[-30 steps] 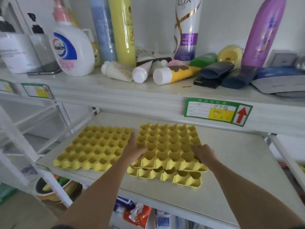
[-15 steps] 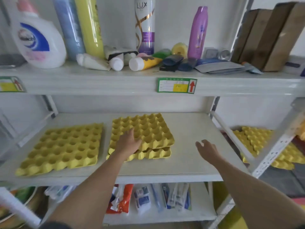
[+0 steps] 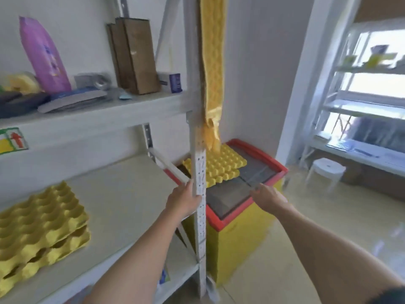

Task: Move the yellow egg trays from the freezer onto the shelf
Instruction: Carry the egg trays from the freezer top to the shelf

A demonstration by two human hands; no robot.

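A stack of yellow egg trays (image 3: 221,166) lies on the glass lid of the red-rimmed yellow freezer (image 3: 245,218), right of the white shelf unit. Two more yellow trays (image 3: 41,229) lie stacked at the left of the middle shelf board (image 3: 122,200). My left hand (image 3: 184,199) reaches forward, empty, close beside the shelf's white upright post (image 3: 200,194). My right hand (image 3: 266,197) stretches over the freezer lid with its fingers apart, short of the trays there. Both hands hold nothing.
The upper shelf carries a purple bottle (image 3: 43,55), brown boxes (image 3: 135,55) and flat packets. A tall yellow strip (image 3: 213,69) hangs beside the post. A white stool (image 3: 326,170) and a second rack (image 3: 363,95) stand by the window at the right.
The view has swung right from the shelf to the freezer. My left hand has left the stacked trays on the shelf, and both hands now reach toward the freezer.
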